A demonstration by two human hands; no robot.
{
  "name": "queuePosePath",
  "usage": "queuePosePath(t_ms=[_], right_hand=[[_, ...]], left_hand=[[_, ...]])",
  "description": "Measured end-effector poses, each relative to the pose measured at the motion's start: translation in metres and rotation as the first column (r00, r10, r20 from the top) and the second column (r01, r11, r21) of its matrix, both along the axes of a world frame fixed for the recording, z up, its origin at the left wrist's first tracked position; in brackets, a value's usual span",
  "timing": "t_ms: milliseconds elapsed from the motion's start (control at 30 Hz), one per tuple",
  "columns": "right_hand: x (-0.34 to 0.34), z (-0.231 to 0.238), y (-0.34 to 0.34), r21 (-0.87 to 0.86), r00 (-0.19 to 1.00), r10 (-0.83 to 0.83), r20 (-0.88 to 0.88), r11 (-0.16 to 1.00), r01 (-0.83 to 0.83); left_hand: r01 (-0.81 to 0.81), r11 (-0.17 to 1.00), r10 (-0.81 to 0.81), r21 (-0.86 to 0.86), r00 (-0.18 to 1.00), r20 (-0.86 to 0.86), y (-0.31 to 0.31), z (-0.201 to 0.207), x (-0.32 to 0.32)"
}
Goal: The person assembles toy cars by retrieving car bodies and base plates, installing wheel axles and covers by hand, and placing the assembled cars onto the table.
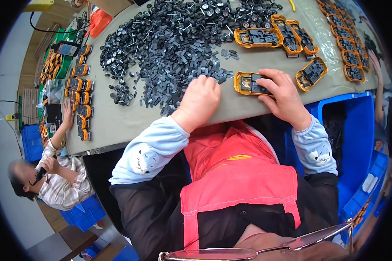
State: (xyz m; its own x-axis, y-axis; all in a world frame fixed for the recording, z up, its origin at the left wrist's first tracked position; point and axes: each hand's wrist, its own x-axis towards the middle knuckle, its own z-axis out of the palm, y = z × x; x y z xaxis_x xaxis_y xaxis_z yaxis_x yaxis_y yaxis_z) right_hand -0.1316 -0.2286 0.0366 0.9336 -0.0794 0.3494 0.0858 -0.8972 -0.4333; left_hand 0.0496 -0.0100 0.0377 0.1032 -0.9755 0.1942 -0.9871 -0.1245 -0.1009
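The right hand [283, 93] is curled over an orange toy car base [248, 83] w/ a dark insert, fingers pressing on top, gripping it on the desk [117, 119]. The left hand [199, 101] is closed in a loose fist just left of that base, at the near edge of the big pile of small black parts [174, 48]; can't tell if it holds a piece. Beyond the base lie more orange bases [276, 35], filled w/ black bits. Right of the base, past the desk edge, is a blue bin [357, 130]. Far left of the base, another person's hand [68, 115] touches a row of orange pieces [80, 93].
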Motion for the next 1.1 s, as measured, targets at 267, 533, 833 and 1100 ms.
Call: queuePosePath(t_ms=[267,533,833,1100], right_hand=[[-0.001,-0.007,-0.007,0.060,0.999,0.029,0.037,0.998,-0.031],[0.000,-0.008,-0.008,0.064,0.999,0.028,0.040,0.997,-0.030],[0.008,0.008,-0.011,0.041,0.993,0.109,-0.052,0.993,-0.107],[0.009,0.003,-0.014,-0.029,0.980,0.197,-0.012,0.980,-0.198]], left_hand=[[-0.475,0.842,0.474,0.257,0.422,-0.773,0.014,0.005,0.005],[-0.510,0.855,0.404,0.100,0.531,-0.745,0.039,-0.001,0.004],[0.232,0.973,-0.223,-0.004,0.927,-0.301,0.043,0.006,0.033],[0.244,0.962,-0.270,-0.127,0.920,-0.282,0.004,0.004,0.016]])
